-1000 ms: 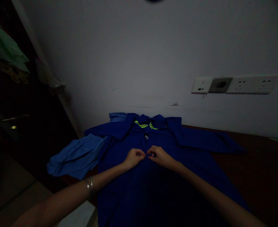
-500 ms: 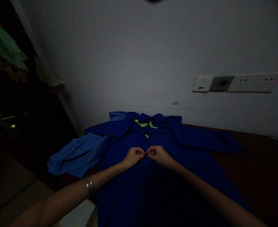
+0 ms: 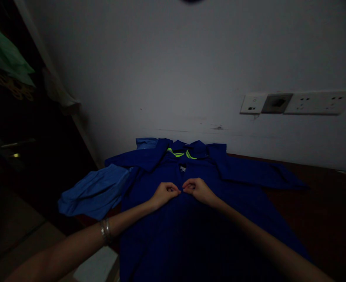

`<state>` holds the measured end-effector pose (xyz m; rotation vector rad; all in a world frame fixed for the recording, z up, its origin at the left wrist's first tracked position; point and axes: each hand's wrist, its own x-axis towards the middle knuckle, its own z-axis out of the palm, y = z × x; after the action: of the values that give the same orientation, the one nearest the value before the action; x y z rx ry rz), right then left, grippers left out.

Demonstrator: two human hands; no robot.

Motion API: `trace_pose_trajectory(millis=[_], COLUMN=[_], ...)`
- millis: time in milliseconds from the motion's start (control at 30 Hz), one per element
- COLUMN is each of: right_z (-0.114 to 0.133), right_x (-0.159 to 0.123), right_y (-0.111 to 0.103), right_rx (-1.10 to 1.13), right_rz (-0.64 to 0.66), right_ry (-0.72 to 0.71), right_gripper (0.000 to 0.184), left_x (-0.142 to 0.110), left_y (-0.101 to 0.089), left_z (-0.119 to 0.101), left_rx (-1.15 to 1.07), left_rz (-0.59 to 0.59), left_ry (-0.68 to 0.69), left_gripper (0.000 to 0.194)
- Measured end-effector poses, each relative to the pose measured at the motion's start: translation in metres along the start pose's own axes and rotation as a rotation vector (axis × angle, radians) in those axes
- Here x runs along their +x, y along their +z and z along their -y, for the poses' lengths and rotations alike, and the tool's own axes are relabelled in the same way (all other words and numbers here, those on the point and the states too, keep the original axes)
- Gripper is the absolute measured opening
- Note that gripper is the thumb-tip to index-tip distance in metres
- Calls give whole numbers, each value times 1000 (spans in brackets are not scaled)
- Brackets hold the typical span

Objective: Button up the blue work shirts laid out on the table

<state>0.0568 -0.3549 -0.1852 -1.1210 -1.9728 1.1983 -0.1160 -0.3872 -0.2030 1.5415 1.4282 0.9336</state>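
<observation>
Lying spread on a dark reddish table against the wall: one blue coat (image 3: 173,235), collar toward the wall, sleeves out to both sides. Yellow-green trim (image 3: 191,155) inside the neck; below it, a small opening at the middle of the front.

Left hand (image 3: 164,194): thumb and fingertips brought together at the coat's front, just below the opening. Right hand (image 3: 196,189): likewise, facing the left, the fingertips of the two near each other. Whether cloth is pinched in either cannot be told in the dim light.

Bracelets (image 3: 105,230): silver-coloured, on the left wrist.

Light blue cloth (image 3: 95,191): crumpled, beside the coat at the left; another light blue piece (image 3: 146,143) near the wall, partly behind the left-hand sleeve.

Table (image 3: 322,207): dark red-brown. White box-like item (image 3: 96,264): low, beneath the left forearm. Wall (image 3: 161,70): pale, scuffed, with a row of sockets (image 3: 299,103) at right. Door handle (image 3: 18,143): far left, below a pale green cloth (image 3: 4,53).
</observation>
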Motion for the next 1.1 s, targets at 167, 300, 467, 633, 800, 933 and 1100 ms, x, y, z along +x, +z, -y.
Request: trace_pose_trajectory(millis=[167, 300, 467, 633, 800, 933, 1100], right_z=[3, 6, 4, 0, 4, 13, 16], right_x=[0, 0, 0, 1, -3, -9, -12], right_y=[-1, 0, 1, 3, 5, 5, 7], right_rx=[105, 125, 10, -28, -34, -99, -268], right_rz=[22, 28, 10, -3, -16, -29, -71], right_ry=[51, 81, 46, 33, 58, 12, -132], right_gripper=[11, 9, 11, 12, 13, 14, 15], left_x=[0, 1, 2, -2, -6, -5, -9], left_y=[-3, -1, 4, 2, 1, 0, -3], left_z=[-8, -9, -9, -13, -12, -8, -6], left_rx=[-36, 6, -34, -88, -84, -100, -144], left_rz=[65, 51, 38, 55, 63, 88, 120], left_ry=[-65, -120, -192, -208, -214, -209, -177], left_gripper=[25, 29, 24, 20, 20, 21, 21])
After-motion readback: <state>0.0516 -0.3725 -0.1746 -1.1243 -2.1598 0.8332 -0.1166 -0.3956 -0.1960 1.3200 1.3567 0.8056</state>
